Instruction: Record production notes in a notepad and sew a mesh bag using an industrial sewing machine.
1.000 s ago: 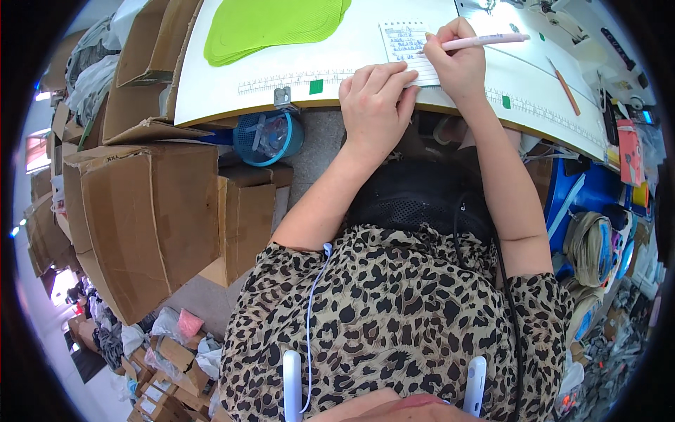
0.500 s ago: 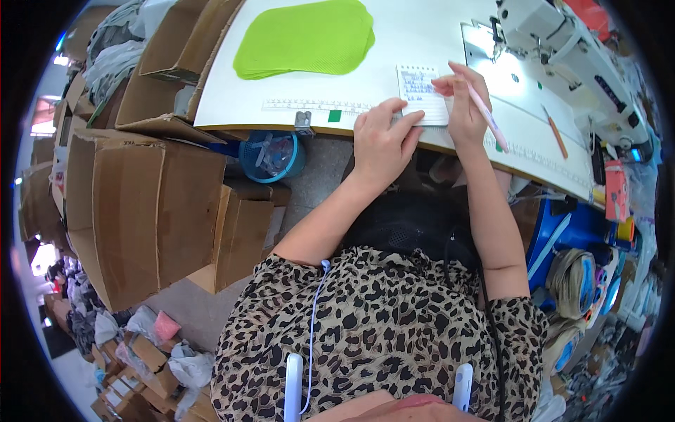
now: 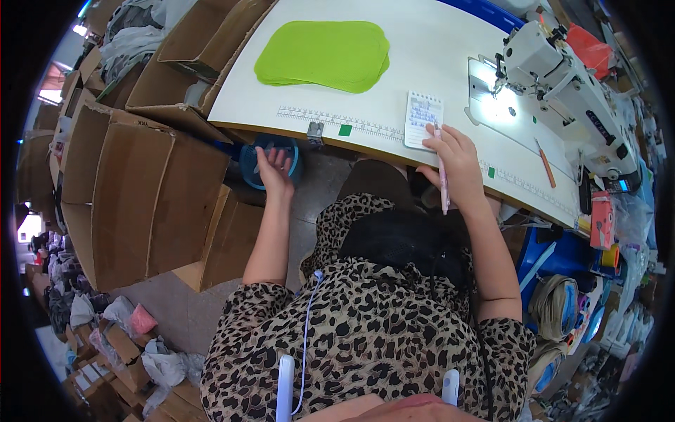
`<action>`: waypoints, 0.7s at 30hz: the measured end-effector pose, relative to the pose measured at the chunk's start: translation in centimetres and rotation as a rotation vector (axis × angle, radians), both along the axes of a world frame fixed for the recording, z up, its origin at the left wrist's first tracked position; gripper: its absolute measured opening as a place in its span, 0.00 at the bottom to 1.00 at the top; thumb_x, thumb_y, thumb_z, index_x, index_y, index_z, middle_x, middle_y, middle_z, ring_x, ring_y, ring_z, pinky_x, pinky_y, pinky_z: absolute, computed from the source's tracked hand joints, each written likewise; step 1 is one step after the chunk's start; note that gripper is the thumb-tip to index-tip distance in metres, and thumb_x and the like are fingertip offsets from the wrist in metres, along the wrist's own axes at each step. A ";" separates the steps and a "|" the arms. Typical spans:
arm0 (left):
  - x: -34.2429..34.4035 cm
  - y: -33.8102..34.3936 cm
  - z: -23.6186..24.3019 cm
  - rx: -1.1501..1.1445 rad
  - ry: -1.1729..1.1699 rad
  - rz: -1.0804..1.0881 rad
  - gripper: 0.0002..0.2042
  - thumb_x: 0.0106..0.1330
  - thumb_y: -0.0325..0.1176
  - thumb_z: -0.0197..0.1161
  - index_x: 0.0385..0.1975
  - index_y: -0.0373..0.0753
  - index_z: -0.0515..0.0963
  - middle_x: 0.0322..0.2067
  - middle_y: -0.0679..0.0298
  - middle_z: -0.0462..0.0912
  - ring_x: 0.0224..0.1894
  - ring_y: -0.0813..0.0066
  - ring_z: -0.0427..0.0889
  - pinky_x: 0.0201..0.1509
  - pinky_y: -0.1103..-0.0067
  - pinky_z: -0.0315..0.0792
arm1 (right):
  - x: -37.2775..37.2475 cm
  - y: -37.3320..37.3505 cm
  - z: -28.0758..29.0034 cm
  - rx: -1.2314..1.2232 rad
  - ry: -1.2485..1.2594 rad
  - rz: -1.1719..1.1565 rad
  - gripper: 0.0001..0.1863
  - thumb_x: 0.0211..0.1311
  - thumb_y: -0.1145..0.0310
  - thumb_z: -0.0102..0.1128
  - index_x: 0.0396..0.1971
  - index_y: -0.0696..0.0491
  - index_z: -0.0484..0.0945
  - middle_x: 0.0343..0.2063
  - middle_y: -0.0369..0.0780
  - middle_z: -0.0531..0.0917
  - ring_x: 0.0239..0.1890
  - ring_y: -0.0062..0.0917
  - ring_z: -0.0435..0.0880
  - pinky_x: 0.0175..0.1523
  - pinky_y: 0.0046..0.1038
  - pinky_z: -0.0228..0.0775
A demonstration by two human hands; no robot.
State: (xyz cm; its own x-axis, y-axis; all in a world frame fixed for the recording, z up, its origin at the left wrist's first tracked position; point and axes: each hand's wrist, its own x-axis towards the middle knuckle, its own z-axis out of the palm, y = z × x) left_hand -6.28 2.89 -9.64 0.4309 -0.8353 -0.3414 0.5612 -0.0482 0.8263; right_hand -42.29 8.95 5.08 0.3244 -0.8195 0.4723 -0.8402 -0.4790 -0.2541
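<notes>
My right hand [image 3: 455, 158] is closed around a pale pink pen [image 3: 443, 176] at the table's front edge. Its fingers lie over the lower corner of a small spiral notepad [image 3: 424, 116] with handwriting on its top page. My left hand [image 3: 275, 174] is off the table, palm up with the fingers apart and nothing in it. It hangs over a blue basket [image 3: 299, 165] below the table edge. A stack of lime-green rounded sheets [image 3: 323, 56] lies at the far left of the white table [image 3: 246, 98].
A lit white sewing machine [image 3: 562, 84] stands at the right, with an orange-handled tool [image 3: 545, 165] near it. A ruler strip [image 3: 373, 126] runs along the front edge beside a metal clamp [image 3: 315, 132]. Open cardboard boxes [image 3: 133, 197] crowd the left side.
My left hand has left the notepad and swung left and down to above the basket. The right hand has lowered with the pen, its fingers now on the notepad's corner.
</notes>
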 end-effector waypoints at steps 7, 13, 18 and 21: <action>-0.8 -4.1 1.8 -0.195 0.514 -0.272 0.49 0.60 0.71 0.50 0.69 0.35 0.48 0.67 0.53 0.55 0.68 0.58 0.56 0.70 0.60 0.50 | 0.3 0.2 -1.3 -0.156 0.032 0.094 0.18 0.42 0.73 0.69 0.37 0.50 0.78 0.38 0.34 0.81 0.45 0.32 0.77 0.50 0.34 0.68; 1.2 -1.7 2.3 -0.035 0.367 -0.267 0.36 0.62 0.67 0.53 0.56 0.39 0.66 0.52 0.62 0.72 0.54 0.67 0.71 0.55 0.68 0.67 | 3.7 -1.8 2.9 -0.333 -0.065 0.459 0.13 0.46 0.72 0.69 0.35 0.52 0.79 0.27 0.37 0.78 0.27 0.28 0.79 0.29 0.28 0.71; 1.8 3.3 4.0 0.038 0.256 -0.264 0.32 0.64 0.67 0.50 0.54 0.45 0.70 0.47 0.66 0.77 0.50 0.72 0.75 0.49 0.70 0.70 | 11.3 -3.2 5.1 -0.275 -0.165 0.790 0.14 0.46 0.70 0.68 0.36 0.53 0.78 0.24 0.36 0.74 0.23 0.25 0.76 0.24 0.27 0.69; 1.4 6.0 6.6 0.064 0.305 -0.287 0.33 0.66 0.68 0.44 0.56 0.45 0.70 0.50 0.65 0.79 0.50 0.73 0.76 0.51 0.71 0.70 | 16.3 -3.8 3.0 -0.240 -0.110 0.821 0.12 0.46 0.68 0.64 0.31 0.53 0.74 0.25 0.36 0.73 0.24 0.25 0.77 0.26 0.25 0.70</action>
State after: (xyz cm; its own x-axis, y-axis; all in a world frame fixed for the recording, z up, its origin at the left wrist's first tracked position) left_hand -4.83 8.85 -3.02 0.0546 -0.8799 -0.4721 0.7360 -0.2840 0.6145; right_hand -25.95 5.16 8.07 0.7126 -0.2194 0.6664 -0.1810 -0.9752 -0.1276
